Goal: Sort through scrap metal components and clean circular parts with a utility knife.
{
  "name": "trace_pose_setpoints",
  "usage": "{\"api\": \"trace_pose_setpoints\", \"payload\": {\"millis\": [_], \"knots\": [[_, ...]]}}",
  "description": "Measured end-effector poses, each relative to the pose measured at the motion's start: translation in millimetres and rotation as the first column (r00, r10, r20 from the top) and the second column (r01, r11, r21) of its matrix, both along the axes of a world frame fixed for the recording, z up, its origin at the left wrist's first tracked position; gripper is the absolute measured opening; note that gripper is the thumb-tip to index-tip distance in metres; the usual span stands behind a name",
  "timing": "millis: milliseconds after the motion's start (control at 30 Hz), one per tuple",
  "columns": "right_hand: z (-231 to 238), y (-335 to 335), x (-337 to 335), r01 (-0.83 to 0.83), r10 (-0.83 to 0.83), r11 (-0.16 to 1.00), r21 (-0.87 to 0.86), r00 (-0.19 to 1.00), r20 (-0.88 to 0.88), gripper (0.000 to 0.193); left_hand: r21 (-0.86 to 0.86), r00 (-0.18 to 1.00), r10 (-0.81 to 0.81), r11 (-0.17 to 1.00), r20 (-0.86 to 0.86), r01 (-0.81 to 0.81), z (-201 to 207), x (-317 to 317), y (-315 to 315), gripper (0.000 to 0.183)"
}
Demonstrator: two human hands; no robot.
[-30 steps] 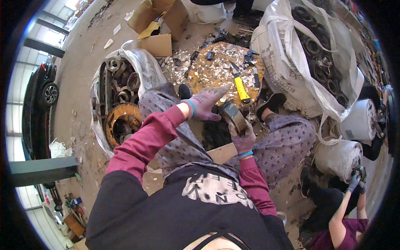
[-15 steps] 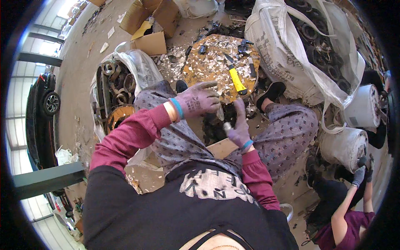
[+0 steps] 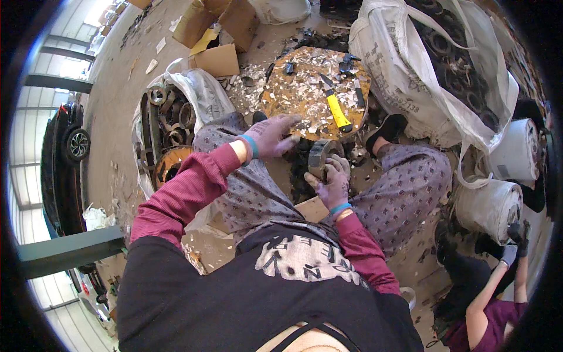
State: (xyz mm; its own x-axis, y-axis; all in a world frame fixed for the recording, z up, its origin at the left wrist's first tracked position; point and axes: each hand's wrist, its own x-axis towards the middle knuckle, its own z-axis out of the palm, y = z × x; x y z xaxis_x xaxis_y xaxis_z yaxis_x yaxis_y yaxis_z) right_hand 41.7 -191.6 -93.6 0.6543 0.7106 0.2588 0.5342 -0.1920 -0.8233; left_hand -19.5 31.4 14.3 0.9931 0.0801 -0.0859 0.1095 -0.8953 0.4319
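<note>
My right hand (image 3: 333,185), in a dirty purple glove, grips a thick dark ring (image 3: 317,154) by its near side. The ring is tilted up on edge in front of my lap. My left hand (image 3: 273,136), gloved too, is held just left of the ring with fingers stretched out and nothing visible in it. Beyond both hands stands a round wooden work surface (image 3: 275,107) strewn with pale scraps. A yellow-handled knife (image 3: 336,110) lies there, its dark blade pointing away from me. Beside it is a slim black tool (image 3: 358,92) that I cannot make out.
At left an open white sack (image 3: 208,97) holds rings. A larger white sack (image 3: 387,76) at right is full of dark rings. An open cardboard box (image 3: 218,60) stands far left. Near white buckets (image 3: 487,210) at right, a co-worker's gloved hand (image 3: 509,253) works. Scraps litter the floor.
My right hand has closed on the dark ring, which now shows plainly upright. My left hand's fingers have drawn slightly back leftward from between the hands.
</note>
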Motion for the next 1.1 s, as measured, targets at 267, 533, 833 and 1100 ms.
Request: {"api": "trace_pose_setpoints", "payload": {"millis": [267,533,833,1100], "knots": [[-6,1,3,0.076,-0.076,0.997,0.005,0.997,0.014,0.033,-0.009,0.972,0.190,0.981,-0.136,-0.193,-5,33,-44,0.046],[-10,1,1,0.047,-0.049,0.999,0.024,0.991,0.126,0.034,-0.085,0.936,0.044,0.993,-0.350,-0.079,-14,48,-37,0.040],[1,4,5,-0.004,0.005,0.996,0.088,1.000,-0.011,0.029,-0.844,0.737,0.444,-0.091,-0.509,-0.528,-42,29,-45,0.022],[-12,5,-2,0.001,0.098,0.973,0.231,0.903,-0.418,0.030,-0.868,0.911,0.295,-0.482,-0.289,-0.119,-70,8,-39,0.018]]}}
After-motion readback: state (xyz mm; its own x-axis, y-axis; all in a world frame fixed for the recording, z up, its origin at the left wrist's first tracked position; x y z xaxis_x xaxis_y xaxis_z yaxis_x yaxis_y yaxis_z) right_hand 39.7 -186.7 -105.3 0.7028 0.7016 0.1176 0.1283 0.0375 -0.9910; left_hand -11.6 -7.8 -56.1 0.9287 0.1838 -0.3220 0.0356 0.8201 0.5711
